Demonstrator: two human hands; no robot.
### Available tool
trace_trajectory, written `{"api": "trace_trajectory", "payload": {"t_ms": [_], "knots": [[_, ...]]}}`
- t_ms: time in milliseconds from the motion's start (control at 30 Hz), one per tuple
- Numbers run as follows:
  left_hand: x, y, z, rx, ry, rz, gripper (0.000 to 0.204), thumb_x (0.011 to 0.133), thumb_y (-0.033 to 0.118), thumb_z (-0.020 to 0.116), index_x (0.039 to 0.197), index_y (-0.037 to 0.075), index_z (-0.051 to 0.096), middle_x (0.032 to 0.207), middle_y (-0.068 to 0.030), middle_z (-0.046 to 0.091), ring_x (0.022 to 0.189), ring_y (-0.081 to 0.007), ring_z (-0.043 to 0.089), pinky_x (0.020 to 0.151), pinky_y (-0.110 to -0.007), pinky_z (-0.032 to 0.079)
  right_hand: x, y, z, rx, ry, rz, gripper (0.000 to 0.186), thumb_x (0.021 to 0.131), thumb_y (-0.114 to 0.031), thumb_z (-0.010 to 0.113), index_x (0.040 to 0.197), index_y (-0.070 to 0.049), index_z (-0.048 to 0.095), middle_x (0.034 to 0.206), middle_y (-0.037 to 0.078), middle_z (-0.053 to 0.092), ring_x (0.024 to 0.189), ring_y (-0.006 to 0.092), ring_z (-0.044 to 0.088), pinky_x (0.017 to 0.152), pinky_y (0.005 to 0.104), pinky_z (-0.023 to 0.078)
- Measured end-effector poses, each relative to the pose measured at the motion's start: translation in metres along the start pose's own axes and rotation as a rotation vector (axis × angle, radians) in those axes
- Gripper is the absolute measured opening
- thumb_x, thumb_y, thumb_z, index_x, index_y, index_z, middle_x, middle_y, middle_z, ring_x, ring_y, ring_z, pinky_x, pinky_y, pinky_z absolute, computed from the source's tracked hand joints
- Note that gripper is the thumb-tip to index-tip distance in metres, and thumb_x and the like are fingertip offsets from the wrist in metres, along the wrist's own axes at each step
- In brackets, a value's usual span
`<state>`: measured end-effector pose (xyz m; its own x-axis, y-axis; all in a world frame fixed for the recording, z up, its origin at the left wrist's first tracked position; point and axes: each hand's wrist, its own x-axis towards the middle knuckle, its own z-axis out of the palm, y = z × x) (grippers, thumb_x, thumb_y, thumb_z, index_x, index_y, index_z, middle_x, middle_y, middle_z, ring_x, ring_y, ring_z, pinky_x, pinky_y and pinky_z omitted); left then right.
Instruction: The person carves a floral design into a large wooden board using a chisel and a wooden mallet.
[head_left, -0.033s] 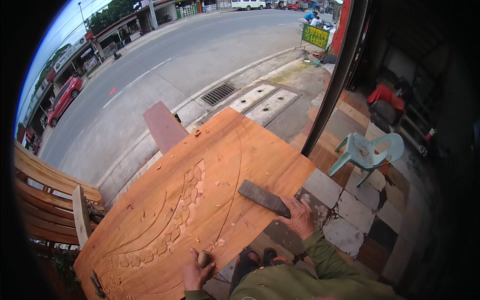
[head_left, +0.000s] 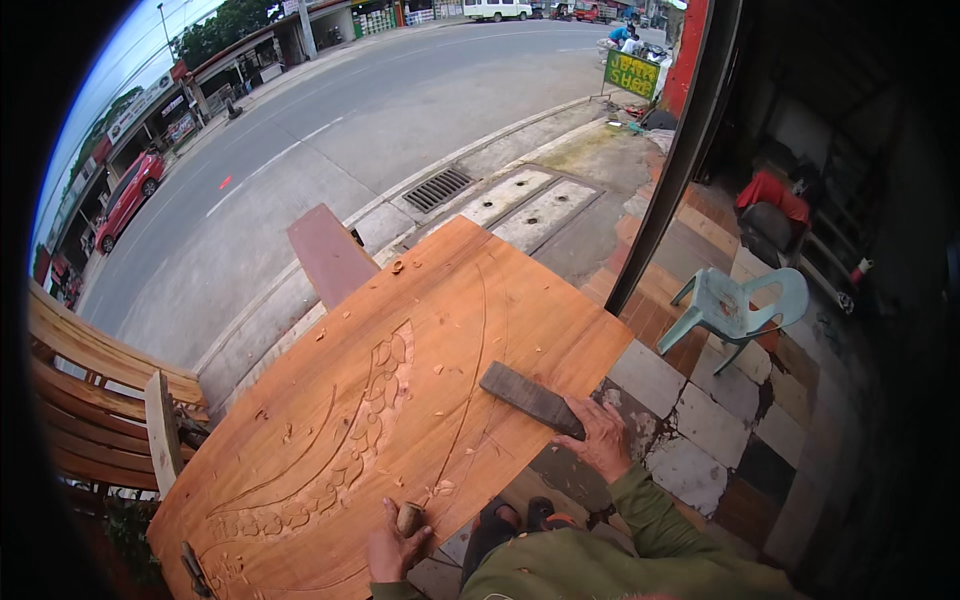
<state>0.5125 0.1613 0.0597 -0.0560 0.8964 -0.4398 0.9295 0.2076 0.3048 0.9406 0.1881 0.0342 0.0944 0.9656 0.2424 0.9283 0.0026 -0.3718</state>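
Single head view — looks steeply down, close over carved wooden panel.

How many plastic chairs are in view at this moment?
1. A pale green plastic chair stands on the tiled floor to the right of the carved wooden panel, past the dark post. Others may be hidden in the dark area at right.
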Motion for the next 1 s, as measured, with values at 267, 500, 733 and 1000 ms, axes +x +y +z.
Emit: {"api": "trace_trajectory", "payload": {"t_ms": [267, 500, 733, 1000], "knots": [[0.047, -0.019, -0.017, -0.287, 0.316, -0.033, 0.094, 0.08, 0.058, 0.089, 0.156, 0.013, 0.056, 0.099, -0.0256, 0.078, 0.093, -0.0444, 0.075, 0.081, -0.051, 0.058, 0.016, -0.028, -0.022, -0.014, -0.119, 0.101, 0.088, 0.077, -0.042, 0.093, 0.153, -0.014, 0.058, 0.137, 0.017, 0.07, 0.129, 0.0379, 0.066, 0.103, 0.0467, 0.056], [0.094, -0.027, -0.023, -0.202, 0.321, -0.033, 0.099, 0.081, 0.053, 0.089, 0.163, 0.017, 0.046, 0.094, -0.0244, 0.077, 0.09, -0.0445, 0.075, 0.079, -0.051, 0.057, 0.044, -0.024, -0.019, -0.045, -0.174, 0.067, 0.088, 0.073, -0.03, 0.095, 0.151, -0.014, 0.059, 0.137, 0.013, 0.07, 0.119, 0.0366, 0.067, 0.1, 0.047, 0.054], [0.114, -0.016, -0.029, -0.169, 0.129, -0.176, 0.107, 0.081, 0.054, 0.088, 0.169, 0.021, 0.035, 0.131, -0.0129, 0.076, 0.1, -0.0426, 0.075, 0.088, -0.049, 0.057, 0.102, -0.004, 0.0, -0.054, -0.213, -0.058, 0.083, 0.078, -0.038, 0.092, 0.15, -0.014, 0.06, 0.14, 0.01, 0.067, 0.124, 0.035, 0.063, 0.106, 0.0473, 0.05], [0.121, 0.031, -0.06, -0.145, 0.091, -0.347, 0.1, 0.084, 0.051, 0.086, 0.168, 0.021, 0.039, 0.112, -0.019, 0.08, 0.096, -0.0445, 0.076, 0.081, -0.049, 0.059, 0.157, 0.012, 0.031, -0.052, -0.22, -0.194, 0.093, 0.072, -0.056, 0.091, 0.15, -0.015, 0.061, 0.126, 0.011, 0.068, 0.111, 0.0354, 0.064, 0.099, 0.0489, 0.05]]}}
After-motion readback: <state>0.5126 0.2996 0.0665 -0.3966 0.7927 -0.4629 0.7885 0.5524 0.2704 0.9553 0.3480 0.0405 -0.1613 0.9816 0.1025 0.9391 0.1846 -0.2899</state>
